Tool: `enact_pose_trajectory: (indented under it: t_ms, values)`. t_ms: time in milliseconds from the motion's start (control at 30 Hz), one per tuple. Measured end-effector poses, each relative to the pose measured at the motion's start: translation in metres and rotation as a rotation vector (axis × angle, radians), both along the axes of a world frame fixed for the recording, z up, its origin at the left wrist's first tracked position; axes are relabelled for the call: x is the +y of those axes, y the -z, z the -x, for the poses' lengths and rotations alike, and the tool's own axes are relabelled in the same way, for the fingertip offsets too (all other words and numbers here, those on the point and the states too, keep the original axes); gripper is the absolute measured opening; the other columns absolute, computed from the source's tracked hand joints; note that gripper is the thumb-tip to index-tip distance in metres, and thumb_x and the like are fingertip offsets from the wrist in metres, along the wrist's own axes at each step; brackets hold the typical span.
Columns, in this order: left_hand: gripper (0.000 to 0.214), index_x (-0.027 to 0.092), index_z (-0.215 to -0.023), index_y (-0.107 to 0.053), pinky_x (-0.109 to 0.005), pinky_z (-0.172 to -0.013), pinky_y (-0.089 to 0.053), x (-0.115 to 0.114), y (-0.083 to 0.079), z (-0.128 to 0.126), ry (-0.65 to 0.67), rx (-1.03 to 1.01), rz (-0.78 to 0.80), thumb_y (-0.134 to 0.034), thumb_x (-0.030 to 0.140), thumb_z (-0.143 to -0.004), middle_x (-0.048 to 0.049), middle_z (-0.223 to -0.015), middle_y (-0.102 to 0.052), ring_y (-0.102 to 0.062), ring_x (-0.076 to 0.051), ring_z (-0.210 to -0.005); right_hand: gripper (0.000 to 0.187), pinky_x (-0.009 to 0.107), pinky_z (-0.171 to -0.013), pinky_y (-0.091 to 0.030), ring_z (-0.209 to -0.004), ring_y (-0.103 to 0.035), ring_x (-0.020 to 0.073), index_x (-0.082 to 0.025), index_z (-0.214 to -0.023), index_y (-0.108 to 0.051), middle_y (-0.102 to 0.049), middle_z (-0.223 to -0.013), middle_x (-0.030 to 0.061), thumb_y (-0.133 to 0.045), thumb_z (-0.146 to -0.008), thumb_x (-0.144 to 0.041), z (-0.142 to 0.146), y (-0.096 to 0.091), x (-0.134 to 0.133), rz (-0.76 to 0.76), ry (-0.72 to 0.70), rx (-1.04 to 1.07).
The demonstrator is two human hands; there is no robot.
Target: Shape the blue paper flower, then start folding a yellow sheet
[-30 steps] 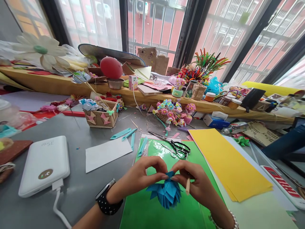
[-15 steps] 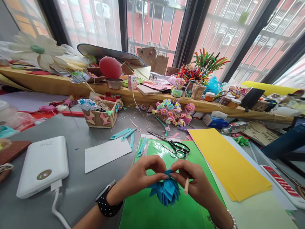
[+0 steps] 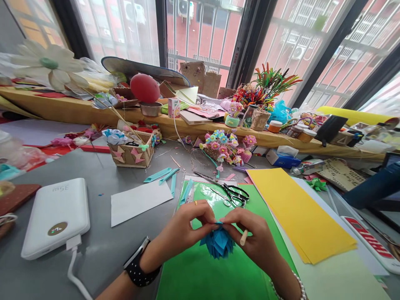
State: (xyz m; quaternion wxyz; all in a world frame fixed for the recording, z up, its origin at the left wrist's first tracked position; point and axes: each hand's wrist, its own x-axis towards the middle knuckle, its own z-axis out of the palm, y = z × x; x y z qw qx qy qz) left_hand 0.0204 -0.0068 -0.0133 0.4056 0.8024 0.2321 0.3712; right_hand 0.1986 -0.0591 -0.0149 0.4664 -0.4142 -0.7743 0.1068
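Blue folded-paper piece (image 3: 218, 245): sat at the hub of the clock, its many points hanging below the fingertips, over the green sheet (image 3: 184, 275); whether it touched the sheet could not be told
Left hand (image 3: 190, 223): came in from 8 o'clock, thumb and forefinger pinching the top of the blue piece; a ring (image 3: 196, 203) on one finger, a dotted black watch strap (image 3: 140, 268) at the wrist
Right hand (image 3: 254, 233): came in from 4 o'clock, thumb and forefinger pinching the same top edge, close beside the left fingertips, with a wooden stick (image 3: 244, 237) tucked in the grip; a beaded bracelet (image 3: 302, 287) at the wrist
Scissors: a black-handled pair (image 3: 239, 195) and a small silver pair (image 3: 227, 202) lay together toward 12 to 1 o'clock, on the green sheet's far part
Pale-blue strips (image 3: 158, 175): lay folded at 11 o'clock, near the white paper (image 3: 140, 204) at 10
Yellow sheets (image 3: 300, 216): lay stacked between 2 and 3 o'clock
Power bank (image 3: 59, 212): lay well apart at 9 o'clock, a white cable (image 3: 73, 266) plugged in
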Motion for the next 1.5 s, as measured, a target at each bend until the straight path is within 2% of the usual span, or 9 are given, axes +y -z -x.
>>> enact_pose_trajectory:
  t_ms: [133, 233, 467, 667, 833, 1167, 1500]
  values:
    - [0.016, 0.015, -0.065, -0.054, -0.023, -0.058, -0.046, 0.0021, 0.0011, -0.0002, -0.013, -0.017, -0.044, -0.058, 0.022, -0.079, -0.0018, -0.067, -0.058, -0.056, -0.013, -0.063, 0.011, 0.021, -0.050, -0.046, -0.061, -0.059, 0.0125, -0.018, -0.089, -0.062, -0.065, -0.073, 0.0028, -0.053, -0.082, -0.018, -0.0026, -0.0028, -0.0018, 0.115, -0.036, 0.003]
    - [0.016, 0.015, -0.064, -0.054, -0.024, -0.058, -0.045, 0.0027, 0.0024, 0.0001, -0.033, -0.010, -0.086, -0.057, 0.020, -0.079, -0.0018, -0.065, -0.059, -0.056, -0.013, -0.062, 0.012, 0.021, -0.050, -0.046, -0.059, -0.058, 0.0117, -0.018, -0.089, -0.061, -0.064, -0.072, 0.0017, -0.052, -0.083, -0.016, -0.0032, -0.0043, -0.0019, 0.134, -0.039, -0.002]
    - [0.010, 0.015, -0.070, -0.057, -0.023, -0.061, -0.045, 0.0006, 0.0040, 0.0007, -0.054, 0.024, -0.146, -0.055, 0.012, -0.080, -0.0027, -0.070, -0.061, -0.057, -0.013, -0.066, 0.013, 0.021, -0.050, -0.046, -0.058, -0.058, 0.0122, -0.018, -0.084, -0.062, -0.063, -0.067, 0.0013, -0.050, -0.082, -0.012, -0.0001, -0.0062, 0.0002, 0.066, 0.002, -0.010]
    - [0.009, 0.015, -0.081, -0.059, -0.021, -0.061, -0.045, -0.0031, 0.0036, -0.0016, -0.128, 0.076, -0.248, -0.053, 0.009, -0.079, -0.0014, -0.071, -0.061, -0.058, -0.013, -0.066, 0.015, 0.024, -0.053, -0.048, -0.062, -0.061, 0.0144, -0.018, -0.083, -0.062, -0.064, -0.068, 0.0031, -0.048, -0.083, -0.011, 0.0012, -0.0024, -0.0003, 0.012, 0.034, -0.024]
    - [0.012, 0.014, -0.076, -0.059, -0.020, -0.057, -0.044, -0.0037, 0.0075, -0.0015, -0.162, 0.071, -0.329, -0.050, 0.009, -0.082, -0.0014, -0.067, -0.058, -0.056, -0.012, -0.062, 0.015, 0.024, -0.053, -0.048, -0.063, -0.061, 0.0148, -0.017, -0.084, -0.062, -0.065, -0.070, 0.0045, -0.051, -0.081, -0.008, 0.0010, 0.0025, 0.0008, -0.040, 0.047, -0.041]
    - [0.017, 0.015, -0.077, -0.059, -0.018, -0.064, -0.046, 0.0017, 0.0080, 0.0012, -0.087, 0.011, -0.334, -0.048, 0.003, -0.081, -0.0036, -0.076, -0.062, -0.059, -0.011, -0.071, 0.016, 0.023, -0.061, -0.050, -0.070, -0.064, 0.0156, -0.017, -0.089, -0.064, -0.069, -0.078, 0.0049, -0.055, -0.080, -0.009, -0.0053, -0.0018, 0.0013, 0.108, -0.010, -0.031]
    - [0.010, 0.015, -0.086, -0.059, -0.022, -0.068, -0.046, 0.0046, 0.0061, 0.0034, 0.008, 0.074, -0.247, -0.051, 0.010, -0.082, -0.0046, -0.080, -0.064, -0.060, -0.014, -0.076, 0.015, 0.023, -0.057, -0.048, -0.066, -0.063, 0.0157, -0.016, -0.085, -0.065, -0.068, -0.073, 0.0052, -0.052, -0.081, -0.009, -0.0039, -0.0044, 0.0016, 0.056, 0.025, -0.035]
